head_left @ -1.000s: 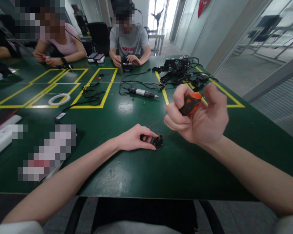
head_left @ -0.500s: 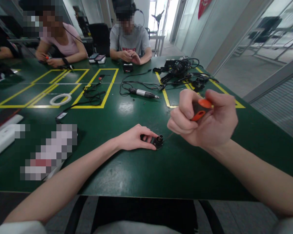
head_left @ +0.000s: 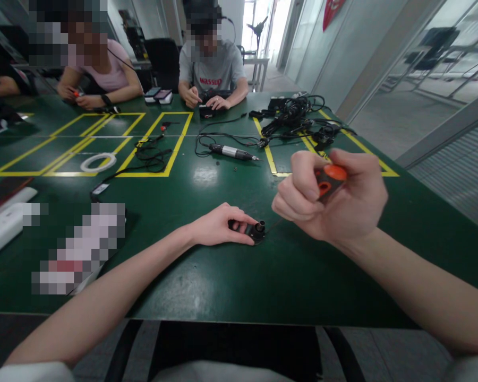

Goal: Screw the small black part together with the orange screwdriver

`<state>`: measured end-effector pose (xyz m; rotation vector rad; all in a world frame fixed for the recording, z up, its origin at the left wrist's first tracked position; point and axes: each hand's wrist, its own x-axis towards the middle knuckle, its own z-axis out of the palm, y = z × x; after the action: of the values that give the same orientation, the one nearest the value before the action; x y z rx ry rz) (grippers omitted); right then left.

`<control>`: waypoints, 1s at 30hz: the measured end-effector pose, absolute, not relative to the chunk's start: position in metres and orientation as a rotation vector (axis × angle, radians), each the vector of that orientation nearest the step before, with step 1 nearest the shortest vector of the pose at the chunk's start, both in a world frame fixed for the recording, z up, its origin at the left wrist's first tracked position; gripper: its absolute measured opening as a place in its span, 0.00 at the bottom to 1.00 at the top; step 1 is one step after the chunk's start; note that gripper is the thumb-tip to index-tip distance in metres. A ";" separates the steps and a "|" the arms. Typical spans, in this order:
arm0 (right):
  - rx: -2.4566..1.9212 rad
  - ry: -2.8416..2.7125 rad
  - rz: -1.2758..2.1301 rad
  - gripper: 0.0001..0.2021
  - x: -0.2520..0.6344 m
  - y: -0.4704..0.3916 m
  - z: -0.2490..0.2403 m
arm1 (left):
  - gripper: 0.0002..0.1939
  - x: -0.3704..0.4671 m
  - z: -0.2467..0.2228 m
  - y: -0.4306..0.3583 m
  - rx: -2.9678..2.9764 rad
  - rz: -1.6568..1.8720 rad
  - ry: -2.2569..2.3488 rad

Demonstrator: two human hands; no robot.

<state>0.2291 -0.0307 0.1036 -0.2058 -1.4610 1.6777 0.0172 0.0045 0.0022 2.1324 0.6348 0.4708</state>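
On the green table my left hand (head_left: 228,225) pinches a small round black part (head_left: 258,232) between thumb and forefinger. A short dark tube stands up from this part, which rests on the tabletop. Above and to the right, my right hand (head_left: 329,196) is closed round the orange and dark grey handle of a screwdriver (head_left: 333,174). Its thin shaft runs down to the left toward the side of the black part. Whether the tip touches it I cannot tell.
An electric screwdriver (head_left: 233,153) with a cable lies farther back. Black cables (head_left: 295,114) are heaped at the back right. At left are a white tape ring (head_left: 99,162) and a white power strip (head_left: 8,233). Two co-workers (head_left: 211,69) sit opposite.
The screwdriver handle has turned within my right hand, which has shifted slightly. My left hand stays on the black part. The co-worker opposite has lowered their hands to a black object.
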 end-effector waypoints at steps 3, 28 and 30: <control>-0.198 -1.470 1.666 0.16 0.230 -0.028 0.104 | 0.18 0.017 0.003 0.004 2.129 0.471 0.633; -0.169 -1.499 1.690 0.20 0.230 -0.029 0.105 | 0.18 0.017 0.005 0.004 2.138 0.441 0.645; -0.183 -1.477 1.696 0.16 0.230 -0.030 0.105 | 0.18 0.017 0.004 0.004 2.139 0.441 0.641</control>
<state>0.2304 -0.0298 0.1051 -0.1830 -1.4772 1.6961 0.0174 0.0044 0.0042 2.1394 0.6412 0.4409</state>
